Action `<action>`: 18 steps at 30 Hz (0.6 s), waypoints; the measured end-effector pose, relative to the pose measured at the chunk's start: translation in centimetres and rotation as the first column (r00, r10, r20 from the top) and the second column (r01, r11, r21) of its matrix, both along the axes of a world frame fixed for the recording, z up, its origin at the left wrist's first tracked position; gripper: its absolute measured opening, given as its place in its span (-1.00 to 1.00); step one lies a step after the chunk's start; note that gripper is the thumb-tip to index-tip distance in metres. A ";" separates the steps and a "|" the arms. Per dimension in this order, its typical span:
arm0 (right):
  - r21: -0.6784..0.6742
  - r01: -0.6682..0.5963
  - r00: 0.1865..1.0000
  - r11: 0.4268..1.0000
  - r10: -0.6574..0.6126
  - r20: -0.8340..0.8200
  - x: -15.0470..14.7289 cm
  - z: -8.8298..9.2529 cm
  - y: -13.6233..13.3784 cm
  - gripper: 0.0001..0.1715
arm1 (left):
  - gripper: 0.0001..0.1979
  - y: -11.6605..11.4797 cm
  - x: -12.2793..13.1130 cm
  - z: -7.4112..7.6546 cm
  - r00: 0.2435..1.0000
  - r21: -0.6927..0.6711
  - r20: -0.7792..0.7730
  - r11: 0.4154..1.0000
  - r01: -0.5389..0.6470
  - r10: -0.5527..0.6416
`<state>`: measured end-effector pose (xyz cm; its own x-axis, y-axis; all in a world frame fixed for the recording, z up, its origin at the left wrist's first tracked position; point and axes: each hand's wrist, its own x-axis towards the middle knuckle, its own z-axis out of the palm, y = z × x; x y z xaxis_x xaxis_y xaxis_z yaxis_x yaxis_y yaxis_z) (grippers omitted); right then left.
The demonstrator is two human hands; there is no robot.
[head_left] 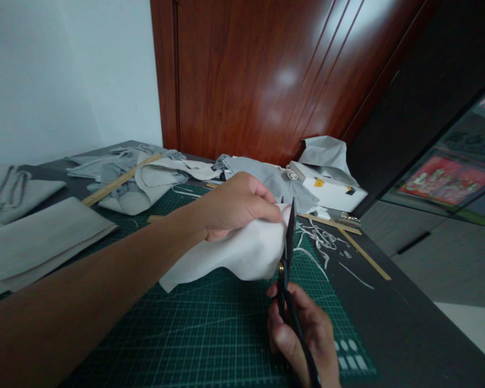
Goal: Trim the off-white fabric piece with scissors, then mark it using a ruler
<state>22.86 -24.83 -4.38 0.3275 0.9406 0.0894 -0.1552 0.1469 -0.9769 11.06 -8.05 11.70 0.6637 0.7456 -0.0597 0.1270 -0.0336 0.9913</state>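
Note:
My left hand (pixel 242 207) pinches the upper edge of a piece of white fabric (pixel 234 253), which hangs down over the green cutting mat (pixel 186 328). In my right hand (pixel 303 328) is a pair of black scissors (pixel 290 242) with a brass-coloured pivot screw. Its blades point up and away from me, along the right edge of the fabric. How far the blades are apart is hard to see, since the cloth lies against them. My fingers and thumb wrap around the scissor handles.
Folded white cloth (pixel 44 237) lies at the left. Behind it are a heap of grey and white fabric (pixel 129 183) and a wooden ruler (pixel 121 179). Thin white offcuts (pixel 319 237), wooden strips (pixel 366 254) and a white box (pixel 331 188) are at the right.

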 end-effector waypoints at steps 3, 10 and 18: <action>-0.003 0.014 1.000 1.000 -0.014 0.015 0.0 0.0 0.0 -0.24 | -0.84 -0.1 0.0 0.0 1.000 -0.006 0.000 1.000 -0.002 0.002; -0.010 0.027 1.000 1.000 -0.027 -0.011 -0.2 0.3 0.0 -0.22 | -0.84 -0.1 0.0 0.0 1.000 -0.004 0.005 1.000 -0.002 0.002; 0.006 0.023 0.999 1.000 -0.023 0.034 -0.1 0.0 -0.1 -0.26 | -0.87 0.0 0.0 -0.2 1.000 -0.004 -0.006 1.000 0.008 -0.008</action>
